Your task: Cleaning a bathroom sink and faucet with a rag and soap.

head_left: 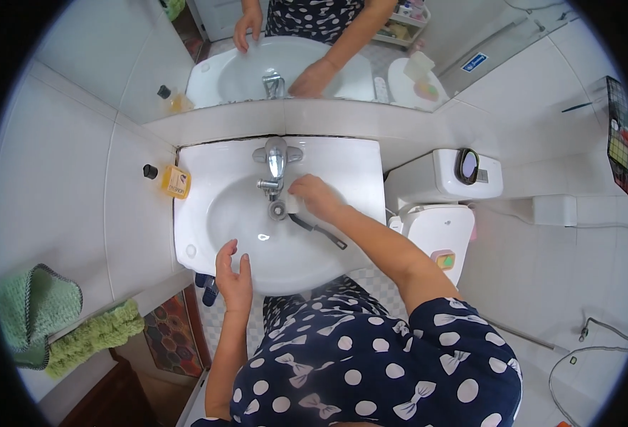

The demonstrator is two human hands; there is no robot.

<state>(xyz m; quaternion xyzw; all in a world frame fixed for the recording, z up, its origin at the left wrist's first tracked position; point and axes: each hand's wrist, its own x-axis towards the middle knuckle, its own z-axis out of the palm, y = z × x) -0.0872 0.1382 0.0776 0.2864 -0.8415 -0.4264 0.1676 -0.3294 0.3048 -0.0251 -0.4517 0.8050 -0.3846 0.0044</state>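
Observation:
My right hand [316,197] reaches over the white washbasin [342,156], just right of the chrome faucet [277,160]. Its fingers are closed on a small whitish piece [293,205], mostly covered, whose kind I cannot make out. Below that hand, a dark grey tool with a slotted handle [330,236] lies along the bowl's right slope; its far end is near the whitish piece. Left of it sits the round metal drain [277,209]. My left hand [234,281] hovers over the basin's near left side, empty, thumb and fingers apart.
An amber bottle with a black cap [176,182] stands at the basin's left edge. Behind the faucet, a mirror [356,64] reflects both arms. A toilet [435,220] stands to the right, with a dark oval object [467,166] on its tank. Green cloths [97,334] hang at left.

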